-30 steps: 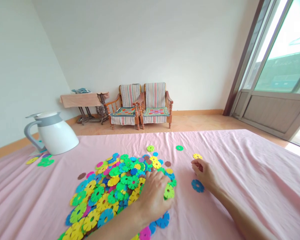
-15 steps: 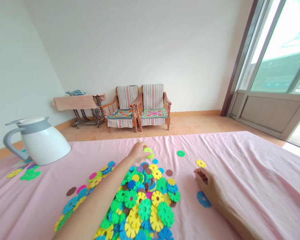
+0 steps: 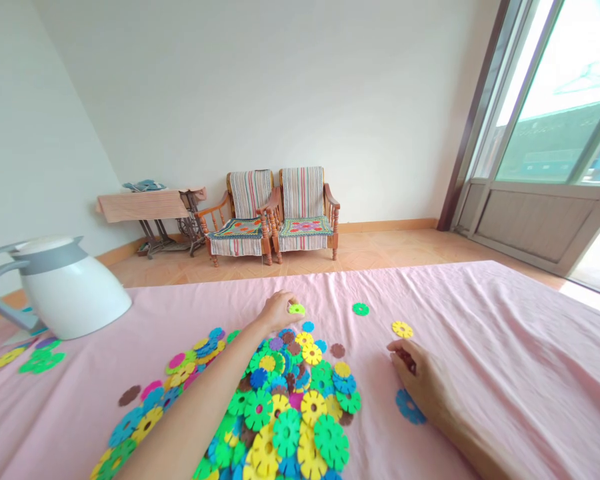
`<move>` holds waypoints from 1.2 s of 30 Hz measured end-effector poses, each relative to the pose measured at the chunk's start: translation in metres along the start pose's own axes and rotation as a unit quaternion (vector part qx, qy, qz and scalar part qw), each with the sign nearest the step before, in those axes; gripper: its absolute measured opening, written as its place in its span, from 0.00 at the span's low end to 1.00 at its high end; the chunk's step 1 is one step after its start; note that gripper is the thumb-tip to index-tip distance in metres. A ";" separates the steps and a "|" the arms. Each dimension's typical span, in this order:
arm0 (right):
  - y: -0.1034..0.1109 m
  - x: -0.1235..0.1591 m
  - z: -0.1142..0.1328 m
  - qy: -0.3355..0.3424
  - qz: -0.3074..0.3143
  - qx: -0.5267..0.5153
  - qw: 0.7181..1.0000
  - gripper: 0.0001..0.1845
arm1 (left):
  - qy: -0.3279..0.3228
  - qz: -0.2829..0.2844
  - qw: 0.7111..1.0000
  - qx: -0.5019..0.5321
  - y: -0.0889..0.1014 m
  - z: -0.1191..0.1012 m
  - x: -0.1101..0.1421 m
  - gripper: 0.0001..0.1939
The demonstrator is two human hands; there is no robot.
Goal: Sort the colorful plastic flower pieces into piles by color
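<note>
My left hand (image 3: 280, 311) reaches over the far end of a heap of notched plastic discs (image 3: 285, 430), its fingers closed on a yellow-green snowflake disc (image 3: 297, 309). The disc lies almost level at the fingertips, and a small blue disc (image 3: 308, 327) is just below it. On the right, my right hand (image 3: 423, 377) rests on the cloth with curled fingers; whatever is inside them, if anything, is hidden. Just beyond its fingertips lies a yellow disc (image 3: 403, 329). A blue disc (image 3: 410, 407) sits by the wrist, partly covered.
A pink cloth (image 3: 505, 347) covers the table. At left stands a white and grey jug (image 3: 75, 290), with green discs (image 3: 43, 360) near its base. One green disc (image 3: 361, 309) lies alone. Two wooden armchairs (image 3: 303, 207) are by the wall.
The yellow-green disc has tipped from tilted to nearly flat and moved slightly down with my left hand. My right hand stays about where it was. The view has shifted a little.
</note>
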State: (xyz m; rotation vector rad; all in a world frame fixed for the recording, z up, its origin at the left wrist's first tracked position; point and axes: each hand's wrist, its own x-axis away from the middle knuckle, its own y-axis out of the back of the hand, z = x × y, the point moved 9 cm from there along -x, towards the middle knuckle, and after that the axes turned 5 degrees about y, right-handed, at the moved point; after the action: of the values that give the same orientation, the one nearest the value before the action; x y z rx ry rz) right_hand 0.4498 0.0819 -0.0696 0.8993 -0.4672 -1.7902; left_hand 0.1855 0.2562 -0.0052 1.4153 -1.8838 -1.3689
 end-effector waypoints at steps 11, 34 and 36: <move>0.000 0.000 0.006 0.006 0.006 0.006 1.000 0.12 | -0.011 0.013 1.000 0.016 -0.004 0.004 -0.001 0.12; -0.002 -0.002 -0.014 -0.001 -0.005 -0.019 1.000 0.15 | -0.020 0.047 0.998 0.035 0.104 0.005 0.100 0.13; -0.001 -0.003 -0.018 -0.002 -0.010 -0.029 1.000 0.15 | -0.006 0.073 0.997 0.028 0.108 0.014 0.119 0.14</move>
State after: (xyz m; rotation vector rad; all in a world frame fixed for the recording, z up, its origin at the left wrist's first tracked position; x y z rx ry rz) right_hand 0.4634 0.0869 -0.0813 0.8640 -0.4074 -1.8147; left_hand 0.0750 0.1570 0.0566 1.2693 -2.0050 -1.2682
